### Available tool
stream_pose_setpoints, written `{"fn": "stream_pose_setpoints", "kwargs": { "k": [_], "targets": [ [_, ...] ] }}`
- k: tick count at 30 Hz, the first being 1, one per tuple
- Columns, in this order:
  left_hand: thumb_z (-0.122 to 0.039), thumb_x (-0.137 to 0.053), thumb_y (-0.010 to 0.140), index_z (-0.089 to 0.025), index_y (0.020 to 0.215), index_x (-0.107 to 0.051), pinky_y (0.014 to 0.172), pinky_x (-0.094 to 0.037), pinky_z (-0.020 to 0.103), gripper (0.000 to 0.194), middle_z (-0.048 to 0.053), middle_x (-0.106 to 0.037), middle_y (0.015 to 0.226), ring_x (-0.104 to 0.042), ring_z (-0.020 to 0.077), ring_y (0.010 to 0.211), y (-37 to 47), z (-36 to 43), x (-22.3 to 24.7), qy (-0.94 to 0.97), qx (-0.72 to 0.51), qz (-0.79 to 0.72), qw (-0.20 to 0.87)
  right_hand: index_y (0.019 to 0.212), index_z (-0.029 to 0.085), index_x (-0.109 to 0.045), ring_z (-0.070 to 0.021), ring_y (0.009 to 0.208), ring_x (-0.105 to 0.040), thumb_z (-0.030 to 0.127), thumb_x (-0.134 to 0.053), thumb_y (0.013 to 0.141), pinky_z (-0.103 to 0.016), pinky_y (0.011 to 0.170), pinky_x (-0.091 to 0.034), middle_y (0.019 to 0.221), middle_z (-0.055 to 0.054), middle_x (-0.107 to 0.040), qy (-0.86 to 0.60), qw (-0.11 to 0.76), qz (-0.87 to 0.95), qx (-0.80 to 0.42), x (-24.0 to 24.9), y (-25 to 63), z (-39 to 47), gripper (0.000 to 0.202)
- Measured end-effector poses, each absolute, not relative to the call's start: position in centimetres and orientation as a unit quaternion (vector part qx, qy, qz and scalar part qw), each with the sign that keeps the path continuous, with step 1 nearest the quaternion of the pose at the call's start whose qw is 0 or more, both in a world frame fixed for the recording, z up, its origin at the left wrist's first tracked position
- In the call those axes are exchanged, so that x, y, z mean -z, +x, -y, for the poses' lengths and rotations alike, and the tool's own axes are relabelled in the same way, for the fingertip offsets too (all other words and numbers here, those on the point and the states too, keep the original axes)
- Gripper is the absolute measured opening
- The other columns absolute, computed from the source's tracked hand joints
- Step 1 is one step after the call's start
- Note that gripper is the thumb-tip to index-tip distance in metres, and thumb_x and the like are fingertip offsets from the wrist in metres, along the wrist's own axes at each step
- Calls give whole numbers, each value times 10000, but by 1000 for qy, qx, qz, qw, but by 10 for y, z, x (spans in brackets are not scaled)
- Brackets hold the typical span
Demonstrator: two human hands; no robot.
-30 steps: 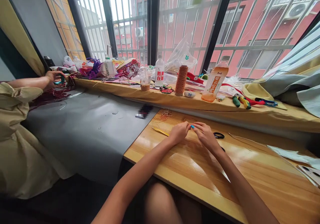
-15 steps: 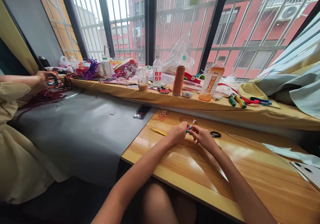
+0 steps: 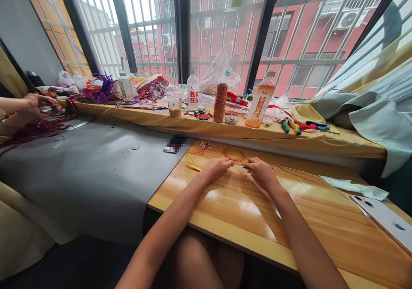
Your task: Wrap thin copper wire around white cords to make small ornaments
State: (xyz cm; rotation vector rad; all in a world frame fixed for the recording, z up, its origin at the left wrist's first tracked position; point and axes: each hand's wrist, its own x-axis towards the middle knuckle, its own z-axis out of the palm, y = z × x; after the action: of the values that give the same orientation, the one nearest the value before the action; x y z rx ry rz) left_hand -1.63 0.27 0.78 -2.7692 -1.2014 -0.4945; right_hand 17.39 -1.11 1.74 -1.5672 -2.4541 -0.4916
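My left hand (image 3: 219, 167) is closed, its fingertips pinching one end of a thin white cord-like piece (image 3: 238, 166). The other end is pinched by my right hand (image 3: 260, 171), so the piece stretches low over the wooden table (image 3: 244, 207). A small dark tip shows beside the right fingers; what it belongs to is hidden. Just beyond the hands lies a coil of thin orange cord (image 3: 234, 154). Left of it is a tangle of orange and white thread ends (image 3: 202, 146). A slim yellow tool (image 3: 193, 167) lies next to my left wrist.
A white phone (image 3: 383, 220) and a crumpled tissue (image 3: 355, 188) lie right. Along the sill stand a cord spool (image 3: 220, 103), a tea bottle (image 3: 260, 102), a clear bottle (image 3: 193, 92) and pliers (image 3: 290, 127). At far left, a co-worker's hands (image 3: 41, 105) handle dark red cords.
My hands have moved apart, and the white piece, bunched upright at my fingertips before, is stretched between them. The orange coil shows more fully. The black-handled scissors are now mostly hidden. The view has shifted right.
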Motion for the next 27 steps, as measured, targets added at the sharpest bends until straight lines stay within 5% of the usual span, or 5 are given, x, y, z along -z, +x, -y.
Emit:
{"fn": "stream_pose_setpoints", "kwargs": {
  "k": [8, 15, 22, 25, 27],
  "targets": [
    [-104, -398, 772, -182, 894, -552, 650, -404, 225, 211, 48, -603, 864, -548, 157, 807, -23, -12, -9, -894, 133, 416, 104, 858, 230, -656, -186, 784, -542, 160, -395, 808, -262, 608, -360, 793, -45, -638, -534, 102, 821, 174, -18, 184, 7, 275],
    [-139, -355, 821, -219, 958, -550, 669, -385, 201, 251, 15, -597, 909, -537, 129, 851, -45, -10, -26, -861, 228, 443, 99, 942, 221, -618, -183, 720, -571, 256, -365, 826, -259, 589, -363, 824, -63, -649, -540, 167, 812, 148, -30, 177, 13, 281],
    [-259, -408, 817, -227, 879, -604, 693, -382, 173, 209, -22, -612, 910, -540, 98, 815, -64, -7, -43, -841, 308, 442, -46, 805, 176, -621, -132, 531, -535, 396, -361, 801, -227, 536, -388, 528, -2, -565, -504, 286, 797, -172, -40, 170, 22, 341],
    [-251, -405, 813, -203, 856, -609, 745, -382, 190, 214, -4, -614, 885, -521, 115, 845, -82, -6, -47, -825, 330, 454, -64, 786, 139, -644, -166, 640, -569, 477, -379, 773, -257, 622, -427, 632, -45, -616, -466, 221, 814, -268, -44, 172, 24, 430],
    [-229, -383, 816, -197, 872, -600, 800, -362, 241, 227, 23, -598, 924, -485, 153, 909, -94, -5, -46, -771, 342, 537, 7, 900, 154, -645, -219, 867, -554, 525, -417, 737, -302, 762, -415, 883, -86, -636, -471, 187, 832, -225, -42, 174, 22, 464]
  ]
}}
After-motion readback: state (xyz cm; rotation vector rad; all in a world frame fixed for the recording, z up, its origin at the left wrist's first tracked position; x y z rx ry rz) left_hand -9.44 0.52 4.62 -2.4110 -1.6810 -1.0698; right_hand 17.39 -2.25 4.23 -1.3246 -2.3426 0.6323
